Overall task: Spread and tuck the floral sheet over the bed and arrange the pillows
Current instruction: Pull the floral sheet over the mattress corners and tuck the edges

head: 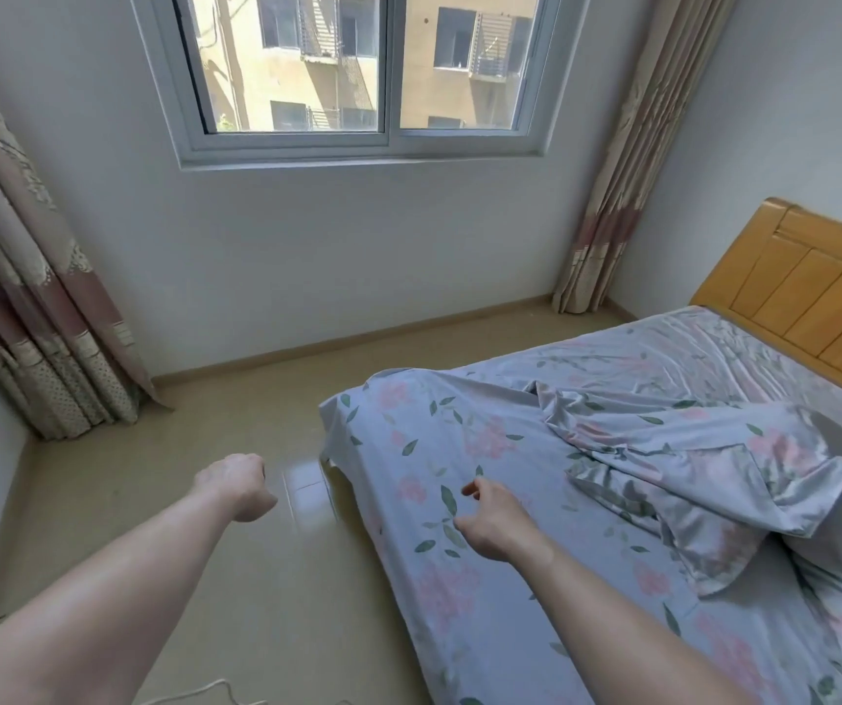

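Head view: both hands were seen empty, the right hand (492, 521) loosely curled just above the floral sheet (459, 450), the left hand (238, 483) half-closed over the floor (256, 409), clear of the bed. The sheet's loose corner (337, 414) lay ahead between them, nearer the right; a bunched fold (688, 475) was seen to the right, toward the headboard (810, 292).

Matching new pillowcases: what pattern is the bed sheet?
Pale blue sheet with pink flowers and green leaves; head view.

Soft daylight from the window (358, 68) glares on the floor (302, 480); wide-angle edges bend, slightly soft.
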